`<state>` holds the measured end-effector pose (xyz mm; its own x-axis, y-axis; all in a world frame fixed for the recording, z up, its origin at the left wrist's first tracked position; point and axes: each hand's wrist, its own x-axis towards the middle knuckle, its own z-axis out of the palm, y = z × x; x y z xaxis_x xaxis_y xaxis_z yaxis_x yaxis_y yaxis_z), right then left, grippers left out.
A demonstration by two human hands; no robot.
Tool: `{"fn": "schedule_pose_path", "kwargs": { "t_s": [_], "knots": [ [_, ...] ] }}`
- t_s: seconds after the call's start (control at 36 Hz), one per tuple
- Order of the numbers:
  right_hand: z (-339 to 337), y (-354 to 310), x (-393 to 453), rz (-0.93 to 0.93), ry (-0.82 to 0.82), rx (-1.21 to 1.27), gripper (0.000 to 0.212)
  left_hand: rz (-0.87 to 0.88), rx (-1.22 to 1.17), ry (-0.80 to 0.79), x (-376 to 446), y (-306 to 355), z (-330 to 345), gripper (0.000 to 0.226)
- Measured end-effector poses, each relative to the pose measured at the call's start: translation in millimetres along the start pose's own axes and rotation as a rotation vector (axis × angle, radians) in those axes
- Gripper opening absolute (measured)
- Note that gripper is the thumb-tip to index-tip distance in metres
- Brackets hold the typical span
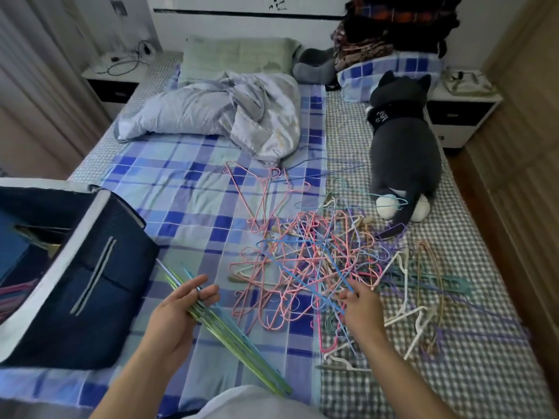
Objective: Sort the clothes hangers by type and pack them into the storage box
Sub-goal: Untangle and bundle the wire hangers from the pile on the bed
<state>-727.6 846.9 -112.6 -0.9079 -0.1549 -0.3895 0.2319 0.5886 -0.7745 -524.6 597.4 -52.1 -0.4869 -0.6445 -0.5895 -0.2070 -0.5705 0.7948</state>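
On the bed, the open navy storage box (90,285) sits far left; beside it our left hand (178,309) curls around a bundle of green hangers (233,337). Our right hand (361,309) pinches a blue hanger (305,281) in the tangled hanger pile (317,261). We should lift slowly, unhooking its neighbours.

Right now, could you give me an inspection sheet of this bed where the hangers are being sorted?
Surface: bed with blue plaid sheet; checked sheet on the right side.
Job's things: tangled hanger pile, mostly pink, also blue, purple and white; navy storage box at the left, open, some hangers inside.
Clutter: crumpled quilt, green pillow, grey plush cat, clothes heap at the headboard.
Grippers: left hand holds a green and blue hanger bundle; right hand pinches a blue hanger in the pile.
Cables: black cords on the left nightstand.
Surroundings: nightstands on both sides, wooden floor at right.
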Motion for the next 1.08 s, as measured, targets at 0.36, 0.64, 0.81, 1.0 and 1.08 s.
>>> {"fn": "schedule_pose_path", "kwargs": {
  "t_s": [0.36,0.64,0.81,1.0,1.08],
  "knots": [
    [1.1,-39.3,-23.8,-0.347,-0.404,0.2,0.037,0.012,-0.16,-0.004,15.6,41.9,17.8,0.031],
    [6.9,2.7,-30.2,-1.066,-0.326,-0.231,0.049,0.007,-0.3,-0.029,27.5,94.0,22.7,0.031],
    [9.6,9.9,-24.7,-1.245,-0.289,-0.352,0.05,-0.02,-0.29,-0.09,20.8,102.6,25.1,0.033],
    [27.5,30.2,-6.5,-0.997,-0.365,-0.462,0.088,-0.003,-0.057,-0.157,10.1,84.9,30.6,0.032],
    [36.5,25.7,-11.6,-0.857,-0.449,-0.51,0.086,0.003,0.042,-0.149,6.2,64.3,27.1,0.031]
  ]
}}
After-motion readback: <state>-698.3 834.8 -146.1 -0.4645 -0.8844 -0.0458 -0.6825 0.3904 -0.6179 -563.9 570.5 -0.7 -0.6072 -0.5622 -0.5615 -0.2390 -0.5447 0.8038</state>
